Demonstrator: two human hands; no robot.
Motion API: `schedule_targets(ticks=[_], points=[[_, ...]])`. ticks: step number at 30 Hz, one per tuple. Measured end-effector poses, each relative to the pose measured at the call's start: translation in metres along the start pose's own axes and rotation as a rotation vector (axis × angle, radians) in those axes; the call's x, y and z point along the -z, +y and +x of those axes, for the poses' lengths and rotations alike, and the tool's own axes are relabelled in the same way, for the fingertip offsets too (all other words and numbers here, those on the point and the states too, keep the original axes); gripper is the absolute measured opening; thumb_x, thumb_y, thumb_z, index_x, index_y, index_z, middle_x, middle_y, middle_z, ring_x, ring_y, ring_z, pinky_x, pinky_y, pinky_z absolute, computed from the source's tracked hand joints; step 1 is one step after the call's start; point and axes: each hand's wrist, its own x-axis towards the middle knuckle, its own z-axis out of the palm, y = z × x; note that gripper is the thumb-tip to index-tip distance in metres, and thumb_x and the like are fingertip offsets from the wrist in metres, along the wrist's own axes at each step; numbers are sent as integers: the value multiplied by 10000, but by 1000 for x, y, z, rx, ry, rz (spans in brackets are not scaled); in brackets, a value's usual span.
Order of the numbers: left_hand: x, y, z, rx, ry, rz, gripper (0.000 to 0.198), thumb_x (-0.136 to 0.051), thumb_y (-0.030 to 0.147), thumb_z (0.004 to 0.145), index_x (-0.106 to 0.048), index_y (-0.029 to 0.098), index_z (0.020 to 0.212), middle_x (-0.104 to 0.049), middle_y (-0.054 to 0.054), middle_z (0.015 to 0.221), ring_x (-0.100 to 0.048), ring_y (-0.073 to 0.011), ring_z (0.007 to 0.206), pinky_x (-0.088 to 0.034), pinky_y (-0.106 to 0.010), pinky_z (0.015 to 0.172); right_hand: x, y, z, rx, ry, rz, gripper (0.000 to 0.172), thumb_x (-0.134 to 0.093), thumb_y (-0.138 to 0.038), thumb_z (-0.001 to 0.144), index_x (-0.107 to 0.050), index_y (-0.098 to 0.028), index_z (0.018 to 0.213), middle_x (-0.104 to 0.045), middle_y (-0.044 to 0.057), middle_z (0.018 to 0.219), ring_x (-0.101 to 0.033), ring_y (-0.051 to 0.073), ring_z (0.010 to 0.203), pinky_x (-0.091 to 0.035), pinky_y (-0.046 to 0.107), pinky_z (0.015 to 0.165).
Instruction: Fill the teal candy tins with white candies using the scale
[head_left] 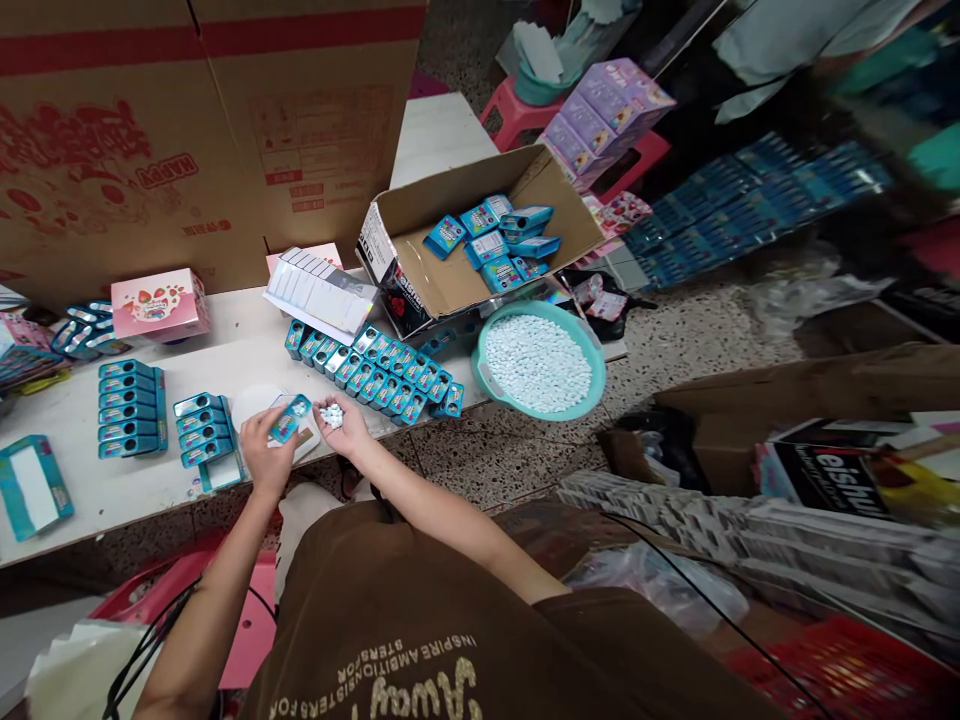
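My left hand (266, 450) grips a small blue tin (291, 418) with a round hole in its top, where some white shows. Close beside it, my right hand (346, 430) is cupped, fingers curled around a small heap of white candies (332, 416). Below the hands lies a white round plate (251, 402), partly covered by the left hand. To the right stand tight rows of blue tins (375, 368) with dark round openings. A turquoise basin (598, 375) full of the same white candies sits at the table's right end.
An open cardboard box (424, 265) with several blue packs stands behind the tin rows. Stacked tins (129, 410) and a pink box (160, 303) are at left. White printed cards (319, 298) lean over the tins. A tall carton (202, 130) walls the back.
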Motion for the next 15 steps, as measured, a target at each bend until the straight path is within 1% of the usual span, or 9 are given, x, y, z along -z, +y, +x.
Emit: schedule_targets(ticks=[3, 4, 5, 8, 9, 12, 15], points=[[-4, -20, 7, 385, 122, -133, 435, -684, 391, 665, -622, 184, 1042, -640, -57, 973, -581, -201, 886, -450, -336, 795, 5, -5, -4, -63, 90, 82, 224, -439, -134, 866, -539, -149, 666, -575, 2, 565, -591, 94, 582, -557, 215, 632], [-5, -28, 9, 461, 132, -134, 456, -696, 398, 645, -619, 174, 1034, -642, -57, 963, -586, -201, 865, -462, -339, 780, 6, -6, -4, -66, 104, 88, 214, -449, -133, 862, -539, -150, 669, -574, 1, 566, -588, 93, 578, -556, 212, 623], [-5, -35, 11, 485, 121, -117, 458, -703, 396, 634, -619, 170, 1023, -644, -58, 960, -589, -206, 862, -466, -348, 785, 8, -7, -5, -69, 108, 86, 211, -455, -133, 860, -539, -151, 667, -573, 1, 565, -585, 92, 573, -554, 209, 614], [-6, -55, 14, 414, 63, -37, 411, -706, 370, 630, -628, 183, 988, -647, -57, 974, -586, -224, 903, -454, -387, 844, 14, -9, -7, -82, 108, 74, 235, -442, -159, 874, -538, -152, 660, -564, 5, 551, -573, 94, 559, -545, 201, 571], [-7, -61, 14, 411, 56, -29, 403, -708, 366, 628, -629, 187, 980, -649, -55, 968, -588, -225, 897, -454, -392, 844, 17, -10, -7, -84, 111, 67, 243, -437, -173, 879, -539, -153, 659, -565, 7, 551, -571, 95, 558, -540, 198, 555], [-13, -73, 15, 467, 66, -43, 416, -719, 381, 609, -626, 190, 967, -657, -52, 937, -594, -214, 848, -466, -388, 816, 24, -14, -8, -80, 120, 39, 242, -444, -192, 878, -537, -154, 658, -563, 8, 556, -571, 95, 558, -526, 187, 530], [-20, -83, 14, 494, 91, -46, 420, -718, 405, 609, -627, 178, 951, -657, -62, 935, -594, -212, 850, -464, -387, 821, 33, -19, -11, -56, 129, 21, 237, -448, -176, 873, -534, -155, 653, -551, -2, 550, -563, 86, 545, -520, 179, 530]])
